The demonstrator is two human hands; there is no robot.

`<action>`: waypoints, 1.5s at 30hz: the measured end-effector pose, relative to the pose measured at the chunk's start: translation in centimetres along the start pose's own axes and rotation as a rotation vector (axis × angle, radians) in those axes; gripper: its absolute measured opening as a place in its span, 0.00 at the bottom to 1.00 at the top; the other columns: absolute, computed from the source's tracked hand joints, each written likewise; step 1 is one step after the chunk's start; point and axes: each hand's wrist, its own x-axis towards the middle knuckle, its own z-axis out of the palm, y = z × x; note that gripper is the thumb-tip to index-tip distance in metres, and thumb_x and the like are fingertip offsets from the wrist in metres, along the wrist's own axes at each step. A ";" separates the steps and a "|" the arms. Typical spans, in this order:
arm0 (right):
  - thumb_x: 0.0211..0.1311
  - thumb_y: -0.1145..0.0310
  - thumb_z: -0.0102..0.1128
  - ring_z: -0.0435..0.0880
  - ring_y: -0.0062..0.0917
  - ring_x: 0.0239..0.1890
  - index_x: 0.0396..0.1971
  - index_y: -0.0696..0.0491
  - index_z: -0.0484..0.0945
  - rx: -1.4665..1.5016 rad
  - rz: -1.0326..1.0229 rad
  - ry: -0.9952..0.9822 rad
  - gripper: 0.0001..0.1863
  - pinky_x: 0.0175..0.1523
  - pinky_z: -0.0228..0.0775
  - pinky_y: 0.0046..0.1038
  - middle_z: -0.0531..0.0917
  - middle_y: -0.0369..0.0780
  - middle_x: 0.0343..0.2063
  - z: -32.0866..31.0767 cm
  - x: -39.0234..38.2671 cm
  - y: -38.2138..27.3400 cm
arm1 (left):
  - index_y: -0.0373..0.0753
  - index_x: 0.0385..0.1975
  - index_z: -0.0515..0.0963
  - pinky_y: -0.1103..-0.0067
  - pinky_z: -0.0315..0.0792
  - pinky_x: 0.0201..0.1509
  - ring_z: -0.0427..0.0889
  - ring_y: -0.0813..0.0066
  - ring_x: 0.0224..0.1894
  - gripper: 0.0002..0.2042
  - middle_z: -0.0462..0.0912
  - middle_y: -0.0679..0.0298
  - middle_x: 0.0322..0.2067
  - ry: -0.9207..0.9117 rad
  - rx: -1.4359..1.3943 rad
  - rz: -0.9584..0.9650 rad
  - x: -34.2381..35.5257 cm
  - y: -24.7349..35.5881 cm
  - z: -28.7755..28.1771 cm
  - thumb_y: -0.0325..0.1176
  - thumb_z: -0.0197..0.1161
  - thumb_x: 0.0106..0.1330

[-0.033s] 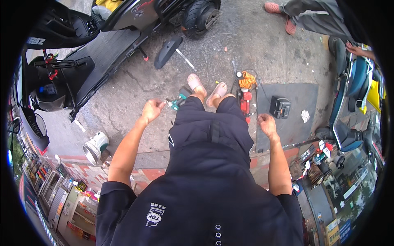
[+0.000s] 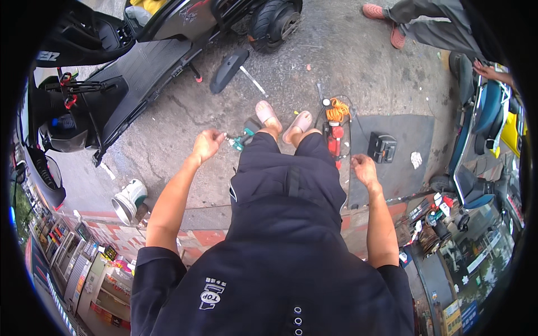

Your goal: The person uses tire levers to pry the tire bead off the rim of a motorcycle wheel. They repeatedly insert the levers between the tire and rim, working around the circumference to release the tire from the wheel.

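teal-bodied, a power tool [image 2: 245, 138] lies on the ground [image 2: 336, 64] at three o'clock of my left hand [image 2: 208, 144], whose thumb and fingers draw close; i cannot tell whether they pinch anything. well apart on my feed, my right hand [image 2: 364, 168] curls loosely, contents unclear, a red tool [image 2: 335, 136] at its eleven o'clock, a black case [image 2: 383, 148] on a dark mat [image 2: 399, 180] at its one o'clock

Scooter [image 2: 154, 70]: ahead of you, on the left.
Power tool [image 2: 242, 139]: on the ground [image 2: 358, 73], between your left hand [image 2: 208, 144] and your legs [image 2: 262, 147].
Cord [image 2: 337, 108]: on the ground, right of your feet [image 2: 269, 115].
Mat [image 2: 395, 126]: to your right.
Box [image 2: 382, 147]: on the mat, just right of your right hand [image 2: 364, 169].
Bucket [image 2: 126, 203]: behind and left of your left hand.
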 end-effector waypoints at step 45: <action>0.68 0.33 0.53 0.81 0.55 0.59 0.58 0.77 0.71 -0.182 -0.811 0.558 0.51 0.65 0.74 0.44 0.79 0.67 0.55 8.0 55.0 -35.9 | 0.22 0.61 0.65 0.60 0.67 0.70 0.73 0.44 0.65 0.57 0.74 0.39 0.59 0.823 -0.200 0.260 52.5 16.7 15.2 0.61 0.83 0.40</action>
